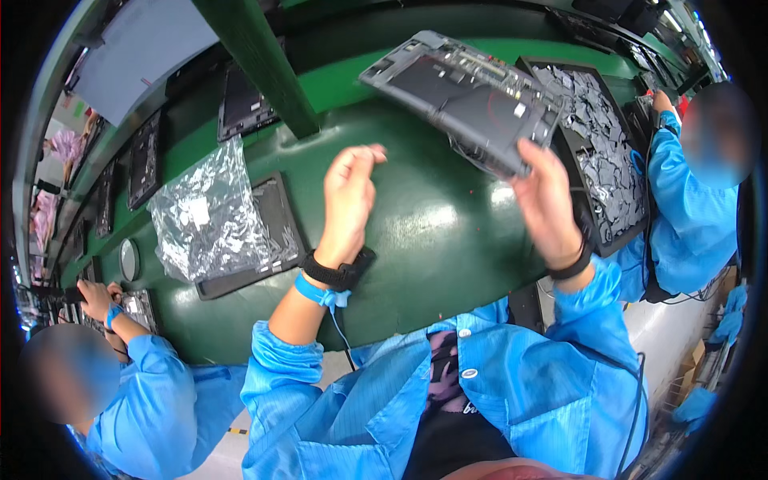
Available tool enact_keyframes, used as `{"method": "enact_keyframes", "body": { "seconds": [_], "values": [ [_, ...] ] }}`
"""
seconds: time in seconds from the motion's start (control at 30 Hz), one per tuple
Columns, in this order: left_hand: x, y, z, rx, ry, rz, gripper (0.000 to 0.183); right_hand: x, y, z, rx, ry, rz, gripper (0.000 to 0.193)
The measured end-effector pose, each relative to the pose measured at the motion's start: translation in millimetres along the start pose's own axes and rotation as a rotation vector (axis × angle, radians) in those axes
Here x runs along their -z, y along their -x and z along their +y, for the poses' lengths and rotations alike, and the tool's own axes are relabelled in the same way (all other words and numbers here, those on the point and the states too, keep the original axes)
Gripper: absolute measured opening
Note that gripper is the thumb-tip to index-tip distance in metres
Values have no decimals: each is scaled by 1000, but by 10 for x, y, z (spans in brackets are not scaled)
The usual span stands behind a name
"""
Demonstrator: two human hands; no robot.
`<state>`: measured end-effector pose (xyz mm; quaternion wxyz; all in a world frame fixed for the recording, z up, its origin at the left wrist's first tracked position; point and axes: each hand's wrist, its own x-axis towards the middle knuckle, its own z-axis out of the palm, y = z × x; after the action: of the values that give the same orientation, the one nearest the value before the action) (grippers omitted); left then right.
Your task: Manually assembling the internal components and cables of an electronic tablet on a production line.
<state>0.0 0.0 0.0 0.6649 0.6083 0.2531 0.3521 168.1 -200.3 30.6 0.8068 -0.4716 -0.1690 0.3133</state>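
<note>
My right hand point(546, 196) grips the near right corner of a laptop base point(472, 96), thumb on top. The base is dark, shows its inner side with a flat black battery and a circuit board along the far edge, and is held tilted above the green table. My left hand point(352, 188) is raised over the table with its fingers curled and thumb and forefinger together. Whether anything small sits in that pinch I cannot make out. Each of my wrists wears a black band; a blue strap with a cord is on the left one.
A tray of small grey parts point(592, 144) stands at right. At left, a clear plastic bag point(210, 212) overlaps a dark tray point(276, 216). A green post point(260, 64) rises from the table point(416, 240). Co-workers in blue sit at both sides.
</note>
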Motion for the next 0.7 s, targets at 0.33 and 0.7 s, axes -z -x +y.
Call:
{"method": "enact_keyframes", "body": {
  "seconds": [0.33, 0.7],
  "values": [
    [80, -48, 82, -212, -1008, 22, 29, -255, 1713, 854, -235, -277, 152, 47],
    [-32, 42, -104, -116, -1086, -220, 29, 206, 1633, 310, -851, 228, -1095, 37]
  ]
}}
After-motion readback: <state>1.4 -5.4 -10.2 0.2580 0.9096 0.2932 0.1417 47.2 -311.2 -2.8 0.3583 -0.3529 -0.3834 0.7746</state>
